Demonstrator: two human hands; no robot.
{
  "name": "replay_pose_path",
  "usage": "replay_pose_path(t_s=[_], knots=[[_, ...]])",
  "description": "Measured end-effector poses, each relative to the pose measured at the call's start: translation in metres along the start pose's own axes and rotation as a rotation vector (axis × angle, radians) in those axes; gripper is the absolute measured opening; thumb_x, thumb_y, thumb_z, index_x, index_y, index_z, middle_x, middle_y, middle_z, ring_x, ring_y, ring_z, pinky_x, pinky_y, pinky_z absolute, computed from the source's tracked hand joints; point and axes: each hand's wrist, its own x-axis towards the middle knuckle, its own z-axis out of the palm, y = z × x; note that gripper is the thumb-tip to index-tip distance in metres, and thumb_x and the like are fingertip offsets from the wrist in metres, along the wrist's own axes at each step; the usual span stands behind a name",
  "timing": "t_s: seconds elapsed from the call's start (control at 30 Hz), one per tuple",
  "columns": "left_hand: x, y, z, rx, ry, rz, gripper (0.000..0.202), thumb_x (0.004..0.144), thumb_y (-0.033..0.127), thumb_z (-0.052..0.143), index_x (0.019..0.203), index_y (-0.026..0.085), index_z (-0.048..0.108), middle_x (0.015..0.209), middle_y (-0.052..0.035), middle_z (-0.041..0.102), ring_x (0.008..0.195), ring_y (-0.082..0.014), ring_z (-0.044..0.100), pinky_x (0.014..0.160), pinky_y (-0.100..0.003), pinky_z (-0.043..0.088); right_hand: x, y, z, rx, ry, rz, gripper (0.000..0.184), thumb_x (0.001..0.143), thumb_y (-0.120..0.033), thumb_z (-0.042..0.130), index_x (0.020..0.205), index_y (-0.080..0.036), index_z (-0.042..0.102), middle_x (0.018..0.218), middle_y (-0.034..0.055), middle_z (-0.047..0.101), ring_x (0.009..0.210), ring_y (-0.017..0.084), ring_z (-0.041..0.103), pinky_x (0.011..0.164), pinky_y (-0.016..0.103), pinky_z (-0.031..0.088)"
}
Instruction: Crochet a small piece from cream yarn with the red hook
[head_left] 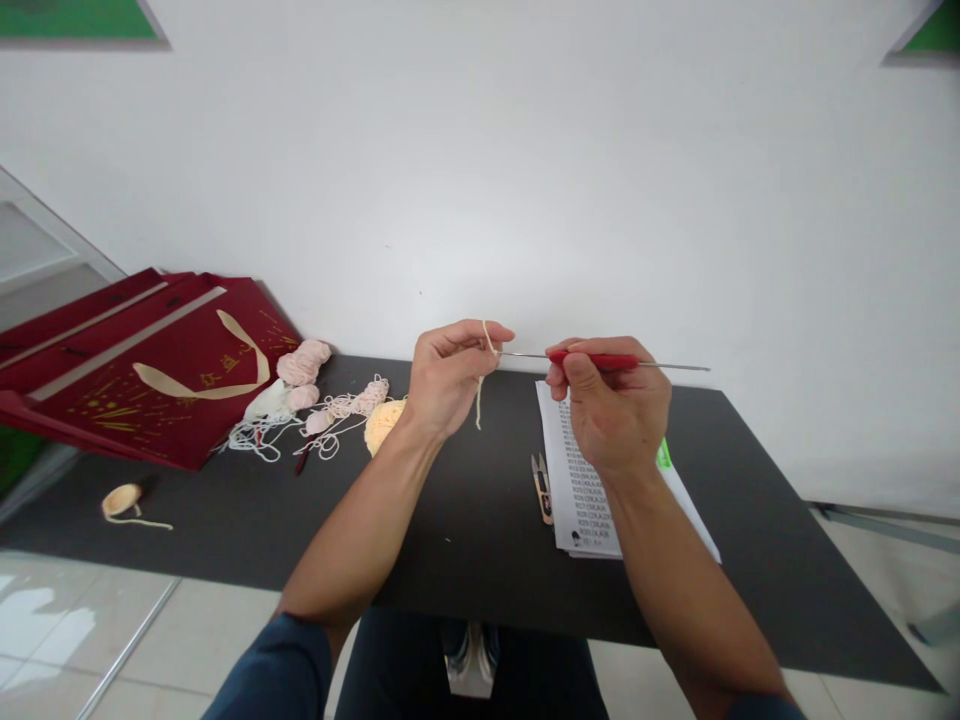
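Observation:
Raised above the table, my left hand (448,378) pinches a strand of cream yarn (479,402) between thumb and fingers. The strand loops over the index finger, and its short end hangs below. My right hand (619,410) is closed around the red handle of a crochet hook (606,360). The hook's thin metal shaft reaches left to the yarn at my left fingertips; its other end sticks out to the right. Whether a loop sits on the hook tip is too small to tell. A yellow yarn ball (382,424) lies behind my left wrist, partly hidden by it.
Pink yarn (303,362) and tangled white yarn (264,425) lie beside red gift bags (172,375). A small cream crocheted piece (121,499) rests at the left of the dark table (480,560). Thread snips (542,490) lie beside printed sheets (592,520) under my right arm.

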Motion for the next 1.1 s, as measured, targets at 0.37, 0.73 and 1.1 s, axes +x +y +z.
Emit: replay_pose_path(t_s=[0.37,0.73,1.1], knots=[[0.002,0.008,-0.002,-0.101,-0.090,-0.193,0.024,0.057,0.010,0.067,0.075,0.013,0.082,0.058,-0.0029,0.060,0.055,-0.0094,0.045,0.057,-0.028,0.034,0.002,-0.005,-0.007,0.016,-0.123,-0.061,0.013,0.084,-0.016,0.083,0.089,-0.025,0.077,0.091,0.0007,0.082,0.062,0.011,0.071,0.055,0.026,0.057],[0.005,0.012,-0.006,-0.235,-0.202,-0.350,0.022,0.056,0.011,0.064,0.071,0.009,0.080,0.058,-0.0054,0.058,0.058,-0.0112,0.048,0.056,-0.027,0.036,0.007,-0.006,-0.007,0.113,-0.135,0.092,0.013,0.081,-0.025,0.088,0.084,-0.023,0.075,0.085,0.0003,0.082,0.059,0.009,0.069,0.049,0.020,0.055],[-0.003,-0.004,0.005,0.016,-0.020,0.050,0.020,0.069,0.013,0.080,0.084,0.025,0.083,0.093,-0.0035,0.076,0.102,-0.0191,0.069,0.097,-0.036,0.052,0.001,0.005,0.010,0.331,0.076,0.437,0.020,0.080,-0.034,0.089,0.084,-0.021,0.074,0.085,-0.0034,0.080,0.067,0.004,0.071,0.061,0.009,0.061]])
